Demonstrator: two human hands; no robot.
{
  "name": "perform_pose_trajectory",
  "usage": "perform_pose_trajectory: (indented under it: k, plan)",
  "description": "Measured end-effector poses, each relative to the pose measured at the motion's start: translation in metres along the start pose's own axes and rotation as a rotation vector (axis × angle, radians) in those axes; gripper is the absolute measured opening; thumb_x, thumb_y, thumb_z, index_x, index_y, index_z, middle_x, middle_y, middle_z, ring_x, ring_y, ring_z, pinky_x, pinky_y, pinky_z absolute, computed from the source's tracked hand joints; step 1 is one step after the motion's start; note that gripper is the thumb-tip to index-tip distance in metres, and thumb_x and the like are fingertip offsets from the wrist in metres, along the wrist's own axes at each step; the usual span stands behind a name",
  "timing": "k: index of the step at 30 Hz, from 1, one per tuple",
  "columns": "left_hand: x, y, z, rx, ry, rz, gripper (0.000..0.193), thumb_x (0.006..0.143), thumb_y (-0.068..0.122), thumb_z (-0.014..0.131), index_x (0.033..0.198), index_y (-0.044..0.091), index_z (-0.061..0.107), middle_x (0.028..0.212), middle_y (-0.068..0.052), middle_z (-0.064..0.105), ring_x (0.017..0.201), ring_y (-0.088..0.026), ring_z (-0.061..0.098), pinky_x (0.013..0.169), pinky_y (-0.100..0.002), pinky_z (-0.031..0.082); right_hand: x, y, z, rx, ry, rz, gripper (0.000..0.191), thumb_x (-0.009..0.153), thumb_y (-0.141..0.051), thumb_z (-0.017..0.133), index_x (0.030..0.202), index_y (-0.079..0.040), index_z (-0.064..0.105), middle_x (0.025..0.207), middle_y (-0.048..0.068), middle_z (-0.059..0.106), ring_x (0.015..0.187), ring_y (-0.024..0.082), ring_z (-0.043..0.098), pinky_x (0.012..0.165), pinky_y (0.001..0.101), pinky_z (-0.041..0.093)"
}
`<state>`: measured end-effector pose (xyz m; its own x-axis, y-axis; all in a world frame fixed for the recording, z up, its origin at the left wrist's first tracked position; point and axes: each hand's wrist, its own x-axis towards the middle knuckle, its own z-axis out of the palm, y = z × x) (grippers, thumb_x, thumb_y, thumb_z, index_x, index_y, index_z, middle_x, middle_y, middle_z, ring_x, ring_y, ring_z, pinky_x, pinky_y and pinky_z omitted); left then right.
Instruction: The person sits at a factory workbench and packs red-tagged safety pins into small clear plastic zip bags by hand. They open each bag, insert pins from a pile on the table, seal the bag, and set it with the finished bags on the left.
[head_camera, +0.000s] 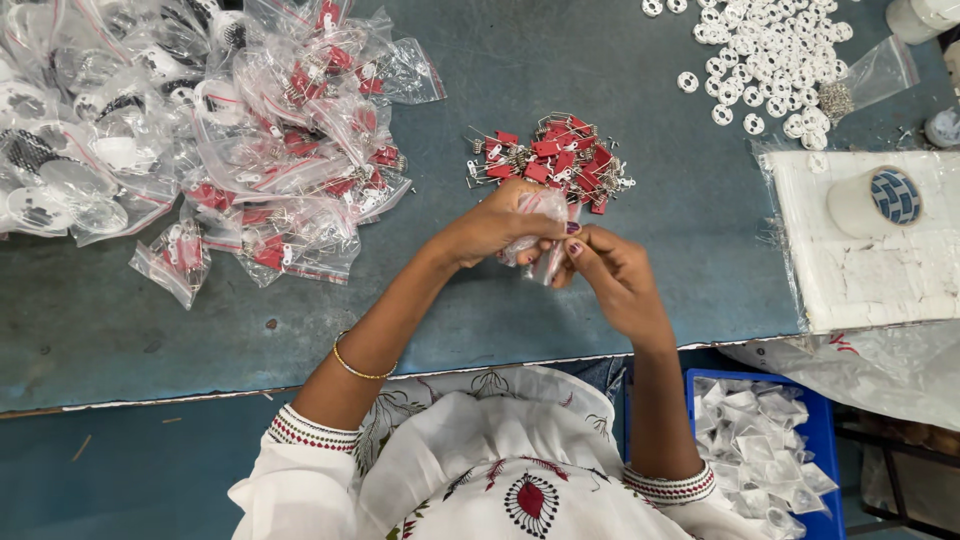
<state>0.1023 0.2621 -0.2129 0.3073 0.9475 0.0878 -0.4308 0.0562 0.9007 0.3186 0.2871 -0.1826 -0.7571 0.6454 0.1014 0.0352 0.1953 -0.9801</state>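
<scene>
Left hand (497, 222) and right hand (612, 272) both pinch one small clear bag (535, 240) at frame centre, mouth accessible beside the red tag pile (555, 160).

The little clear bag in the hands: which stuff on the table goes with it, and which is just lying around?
Goes with it:
- small clear bag, held by left hand and right hand
- loose red pieces with pins
- filled bags heap

Just lying around:
- white rings
- tape roll
- white foam slab
- blue bin
</scene>
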Motion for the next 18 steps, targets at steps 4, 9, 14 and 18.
perform_pose_trajectory:
  k: [4,9,14,18]
  plan:
    - [-0.001,-0.005,0.004,-0.073,-0.063,-0.013,0.014,0.092,0.013,0.071,0.092,-0.001,0.066,0.070,-0.004,0.065,0.049,-0.007,0.057,0.044,-0.022,0.044,-0.009,0.022,-0.002,0.096,0.094,-0.038,0.019,0.108,-0.011,0.055,0.103,0.003,0.066,0.087,0.005,0.066,0.071,0.008,0.059,0.065,0.0231,0.049]
    - [0.001,-0.012,0.012,-0.206,-0.076,0.010,0.014,0.091,0.010,0.068,0.090,-0.004,0.066,0.070,-0.006,0.066,0.048,-0.008,0.056,0.042,-0.023,0.043,-0.006,0.044,0.003,0.613,0.256,-0.081,0.021,0.103,-0.016,0.060,0.085,-0.007,0.057,0.075,0.001,0.059,0.064,0.009,0.055,0.056,0.0239,0.044]
    - [-0.001,-0.007,0.008,-0.105,-0.032,0.031,0.009,0.091,0.011,0.067,0.090,0.002,0.063,0.069,-0.004,0.063,0.050,-0.007,0.055,0.043,-0.024,0.043,0.001,0.029,-0.010,0.510,0.363,-0.130,0.027,0.102,-0.015,0.060,0.077,-0.006,0.053,0.071,-0.001,0.054,0.060,0.008,0.050,0.055,0.0223,0.041]
    - [-0.002,0.002,0.001,0.714,0.259,0.372,0.018,0.079,0.011,0.077,0.087,0.001,0.065,0.071,-0.005,0.066,0.056,-0.010,0.064,0.051,-0.028,0.051,0.003,0.020,-0.021,-0.696,0.398,-0.231,0.017,0.091,-0.008,0.061,0.077,0.001,0.056,0.068,0.005,0.055,0.058,0.013,0.053,0.057,0.0264,0.041]
